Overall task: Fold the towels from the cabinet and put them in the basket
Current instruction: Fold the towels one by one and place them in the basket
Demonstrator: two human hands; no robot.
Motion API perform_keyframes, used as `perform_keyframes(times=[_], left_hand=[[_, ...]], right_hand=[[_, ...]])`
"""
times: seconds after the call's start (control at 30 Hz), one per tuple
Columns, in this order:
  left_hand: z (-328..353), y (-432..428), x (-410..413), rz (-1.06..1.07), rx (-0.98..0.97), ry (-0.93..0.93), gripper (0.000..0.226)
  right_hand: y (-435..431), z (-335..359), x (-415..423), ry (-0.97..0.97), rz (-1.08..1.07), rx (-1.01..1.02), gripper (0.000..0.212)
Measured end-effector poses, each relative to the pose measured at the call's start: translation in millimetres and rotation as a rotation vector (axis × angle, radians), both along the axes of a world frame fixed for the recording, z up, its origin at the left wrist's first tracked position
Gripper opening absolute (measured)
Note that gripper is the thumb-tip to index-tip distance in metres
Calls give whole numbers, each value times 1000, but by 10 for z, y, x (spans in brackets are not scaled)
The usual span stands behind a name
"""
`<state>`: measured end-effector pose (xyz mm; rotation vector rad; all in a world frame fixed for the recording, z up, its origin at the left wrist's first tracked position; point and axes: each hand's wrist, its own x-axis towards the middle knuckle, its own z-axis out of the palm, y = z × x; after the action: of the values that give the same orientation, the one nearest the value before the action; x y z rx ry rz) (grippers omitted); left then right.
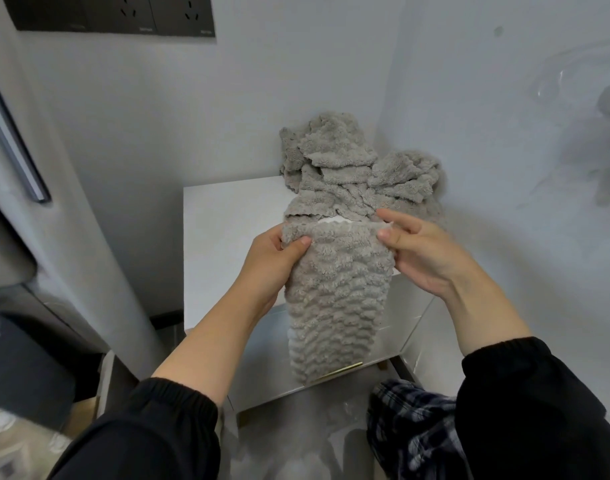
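A grey fluffy towel hangs down in front of the white cabinet. My left hand pinches its upper left corner between thumb and fingers. My right hand pinches the upper right corner. The towel's lower end droops past the cabinet's front edge. Behind it, a heap of crumpled grey towels lies on the cabinet top against the wall corner. No basket is in view.
White walls close in behind and to the right of the cabinet. A dark socket panel sits high on the wall. A grey door with a long handle stands at the left. Plaid fabric lies low at the right.
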<state>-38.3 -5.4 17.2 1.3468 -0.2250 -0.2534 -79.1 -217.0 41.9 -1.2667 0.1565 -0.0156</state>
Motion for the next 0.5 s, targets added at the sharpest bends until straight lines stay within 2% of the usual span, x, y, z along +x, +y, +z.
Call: perform_keyframes(times=[0.03,0.1,0.2,0.23,0.3,0.37,0.43,0.5], left_hand=[[1,2,-6,11,2,-3,17],[6,12,-6,31,6,-2,17],[5,56,21,69,48,-6,16],[13,73,30,77,87,-23,14],[53,117,46,56,143,-51,11],[115,161,49,25,189,-63,9],[166,217,63,43,319,-116,11],[170,284,114,77,511,-202,27]], right_hand=[[-4,6,-9,52,76,-1,62],[11,-3,-28,122,185,-111,39],[47,-40,-20,143,107,-308,14],[56,-41,-16,117,31,-379,12],[40,-55,13,57,-126,-488,26],[51,-41,14,33,-222,-534,30],[78,-29,10,26,-227,-535,28],[108,-32,6,41,-183,-497,27]])
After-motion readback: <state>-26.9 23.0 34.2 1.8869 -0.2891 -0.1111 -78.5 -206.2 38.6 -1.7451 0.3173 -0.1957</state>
